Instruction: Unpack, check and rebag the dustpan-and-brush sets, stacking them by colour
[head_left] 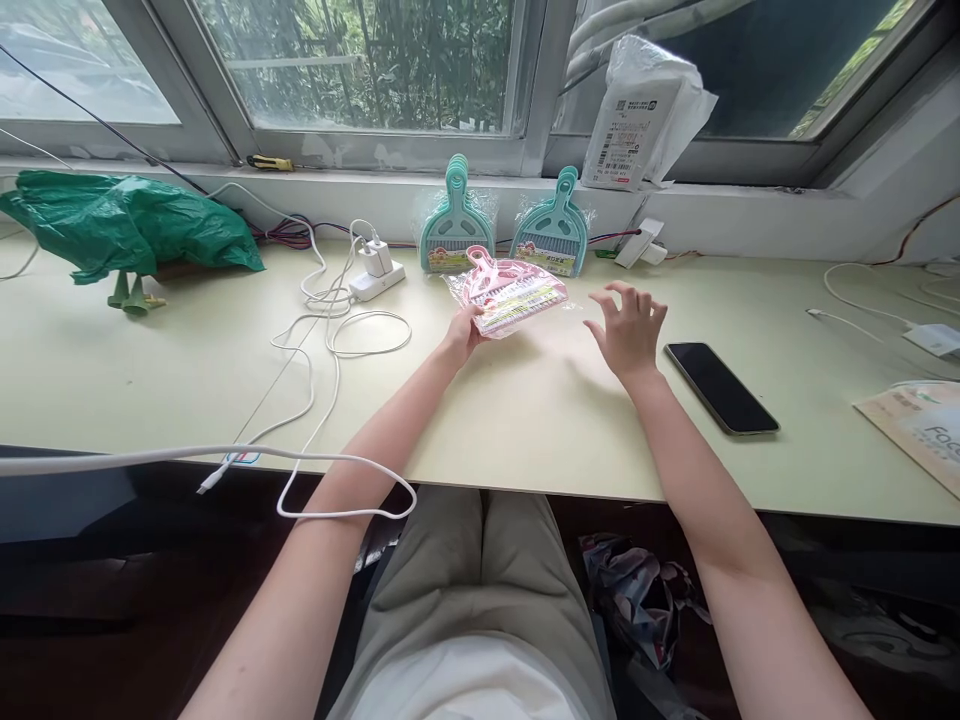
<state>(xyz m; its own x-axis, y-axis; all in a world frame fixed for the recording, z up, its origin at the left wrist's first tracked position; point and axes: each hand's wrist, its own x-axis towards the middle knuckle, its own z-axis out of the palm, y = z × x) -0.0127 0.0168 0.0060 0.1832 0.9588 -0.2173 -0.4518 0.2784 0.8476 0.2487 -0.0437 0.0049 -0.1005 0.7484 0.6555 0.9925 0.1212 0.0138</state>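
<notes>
My left hand (466,332) grips a pink dustpan and brush set (517,295) by its lower left side, holding it tilted above the table. Clear plastic wraps the set, and a printed label lies across its front. To the right of it, my right hand (628,325) hovers with fingers spread and bent, touching nothing. Behind the pink set, one teal dustpan set (456,225) leans against the wall under the window. A second teal dustpan set (553,225) leans there just to its right, also in clear wrapping.
A black phone (721,388) lies right of my right hand. White cables (337,340) and a power strip (377,283) spread on the left, near a green plastic bag (135,225). A wrapped white package (641,120) stands on the sill. A paper packet (919,425) rests far right.
</notes>
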